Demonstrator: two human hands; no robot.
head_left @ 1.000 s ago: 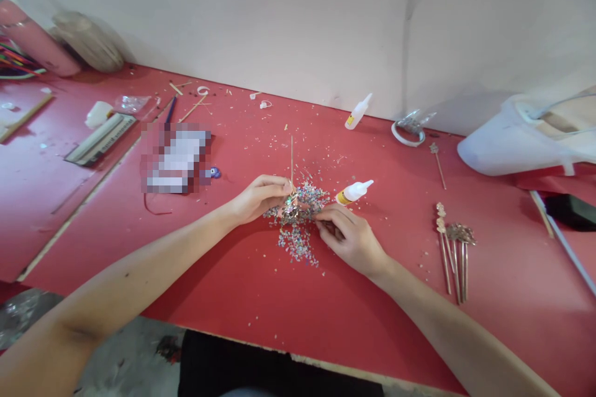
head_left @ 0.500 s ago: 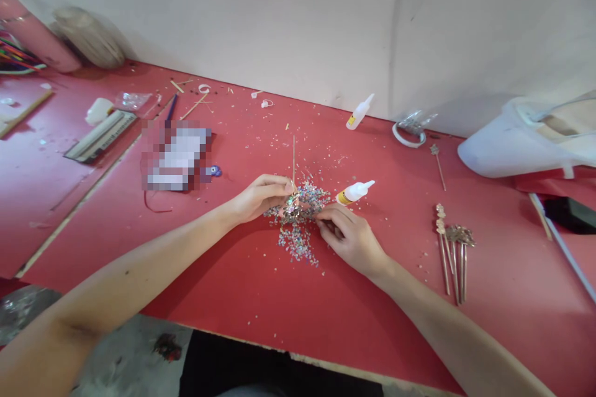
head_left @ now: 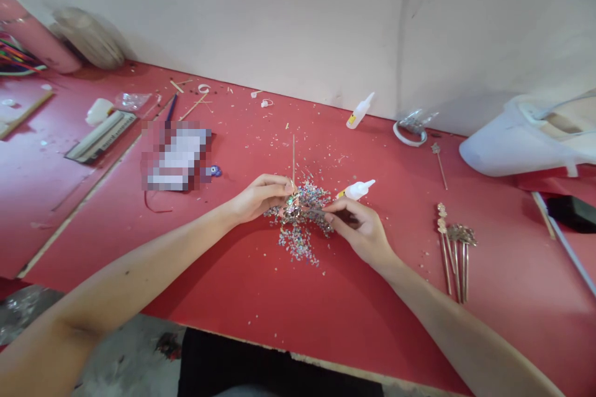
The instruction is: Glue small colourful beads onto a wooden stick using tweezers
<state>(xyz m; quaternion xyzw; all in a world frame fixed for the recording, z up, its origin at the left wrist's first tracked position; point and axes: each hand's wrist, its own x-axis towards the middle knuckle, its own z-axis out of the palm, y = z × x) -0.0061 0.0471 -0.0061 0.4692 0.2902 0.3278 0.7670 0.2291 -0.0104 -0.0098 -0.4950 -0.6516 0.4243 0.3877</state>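
My left hand (head_left: pixel 261 197) is closed in a pinch on a gold metal hairpin (head_left: pixel 293 158). The pin's straight stem points away from me, and its glittering ornamental head hangs over a loose spread of small rhinestones (head_left: pixel 297 243). To the right, my right hand (head_left: pixel 361 228) pinches a thin dark stick between thumb and fingers, its tip at the ornament. Whether the tip touches the ornament, I cannot tell. Just beyond my right knuckles lies a white glue bottle (head_left: pixel 361 190) with a yellow label, partly covered by the hand.
A second glue bottle (head_left: pixel 360 110) stands near the wall, left of a white tape ring (head_left: pixel 410 134). Several gold hairpins (head_left: pixel 459 260) lie at right, before a white bucket (head_left: pixel 503 136). Leftward are a blurred pad (head_left: pixel 179 158) and a long box (head_left: pixel 100 138).
My right hand has shifted slightly right and up, and the thin stick in it now shows. The left hand and hairpin stay nearly in place.
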